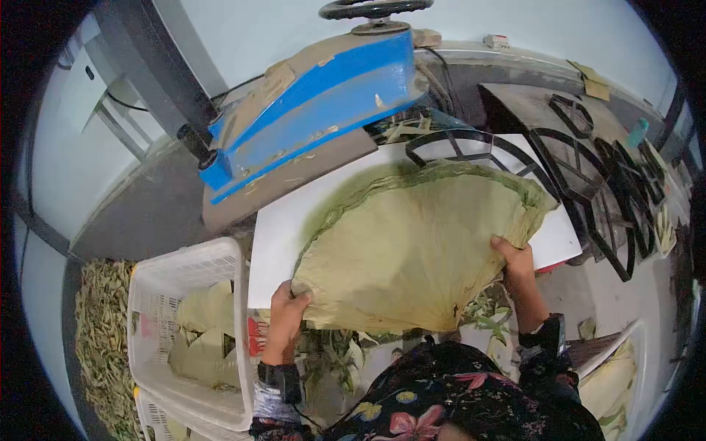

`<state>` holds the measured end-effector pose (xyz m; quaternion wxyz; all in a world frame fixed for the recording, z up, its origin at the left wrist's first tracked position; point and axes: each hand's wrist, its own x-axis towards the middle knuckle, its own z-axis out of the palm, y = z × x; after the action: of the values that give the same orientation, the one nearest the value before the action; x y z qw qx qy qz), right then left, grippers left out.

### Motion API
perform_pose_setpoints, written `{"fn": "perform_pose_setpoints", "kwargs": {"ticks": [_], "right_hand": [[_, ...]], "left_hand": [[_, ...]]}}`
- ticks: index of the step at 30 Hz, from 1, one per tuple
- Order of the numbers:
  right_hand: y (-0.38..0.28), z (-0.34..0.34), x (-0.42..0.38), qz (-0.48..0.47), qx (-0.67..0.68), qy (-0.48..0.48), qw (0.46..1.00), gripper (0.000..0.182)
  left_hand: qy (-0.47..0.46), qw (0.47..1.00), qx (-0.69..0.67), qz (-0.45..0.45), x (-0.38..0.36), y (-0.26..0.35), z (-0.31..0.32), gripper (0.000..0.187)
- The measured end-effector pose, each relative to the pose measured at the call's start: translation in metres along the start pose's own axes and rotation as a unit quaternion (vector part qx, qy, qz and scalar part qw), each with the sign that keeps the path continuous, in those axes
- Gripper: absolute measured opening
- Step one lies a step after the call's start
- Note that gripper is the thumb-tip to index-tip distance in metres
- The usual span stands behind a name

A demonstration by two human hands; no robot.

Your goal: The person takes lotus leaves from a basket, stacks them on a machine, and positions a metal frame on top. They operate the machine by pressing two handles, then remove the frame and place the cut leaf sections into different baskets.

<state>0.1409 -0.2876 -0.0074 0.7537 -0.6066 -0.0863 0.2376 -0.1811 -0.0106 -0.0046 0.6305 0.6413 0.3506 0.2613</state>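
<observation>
A large dried leaf (419, 250), fan-shaped and pale yellow-green like a folded lotus leaf, is spread between my two hands. My left hand (287, 309) pinches its lower left corner, thumb on top and fingers hidden beneath. At the right edge my right hand (513, 261) grips it the same way. The leaf's crinkled darker green rim faces away from me. Beneath it lies a white board (276, 253), mostly covered. A black metal cutting frame (471, 137) rests at the board's far side, partly behind the leaf.
Beyond the board stands a blue press (323, 110) with a black handwheel (375, 9). Several black frames (581, 173) lie to the right. A white basket (239, 316) with cut leaf pieces stands at left, beside heaped leaf scraps (103, 338). Another white bin (640, 338) is at lower right.
</observation>
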Motion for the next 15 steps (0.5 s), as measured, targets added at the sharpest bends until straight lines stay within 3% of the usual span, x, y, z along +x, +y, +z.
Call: {"fn": "perform_pose_setpoints", "kwargs": {"ticks": [1, 3, 7, 8, 9, 11, 13, 15], "right_hand": [[0.006, 0.004, 0.004, 0.003, -0.001, -0.002, 1.0, 0.036], [0.01, 0.013, 0.013, -0.061, -0.032, 0.024, 0.997, 0.035], [0.022, 0.038, 0.031, -0.107, -0.005, 0.028, 0.994, 0.034], [0.023, 0.042, 0.031, -0.092, -0.035, 0.051, 0.994, 0.035], [0.024, 0.046, 0.034, -0.078, -0.063, 0.074, 0.992, 0.036], [0.035, 0.036, 0.048, -0.087, -0.087, 0.072, 0.99, 0.037], [0.041, 0.034, 0.045, -0.087, -0.114, 0.074, 0.987, 0.038], [0.031, 0.043, 0.04, -0.106, -0.047, 0.043, 0.992, 0.039]], "left_hand": [[0.003, 1.0, 0.0, -0.002, 0.009, 0.0, -0.004, 0.028], [0.032, 0.988, 0.153, 0.0, 0.034, -0.007, -0.014, 0.033], [0.038, 0.998, 0.05, 0.015, 0.083, -0.001, -0.016, 0.039], [0.105, 0.952, 0.268, 0.106, 0.086, -0.002, -0.012, 0.041], [0.166, 0.846, 0.469, 0.191, 0.088, -0.002, -0.005, 0.044], [0.219, 0.719, 0.518, 0.409, 0.061, 0.021, 0.039, 0.05], [0.013, 0.733, 0.507, 0.453, 0.023, 0.042, 0.091, 0.056], [-0.098, 0.763, 0.374, 0.518, -0.009, 0.054, 0.133, 0.056]]}}
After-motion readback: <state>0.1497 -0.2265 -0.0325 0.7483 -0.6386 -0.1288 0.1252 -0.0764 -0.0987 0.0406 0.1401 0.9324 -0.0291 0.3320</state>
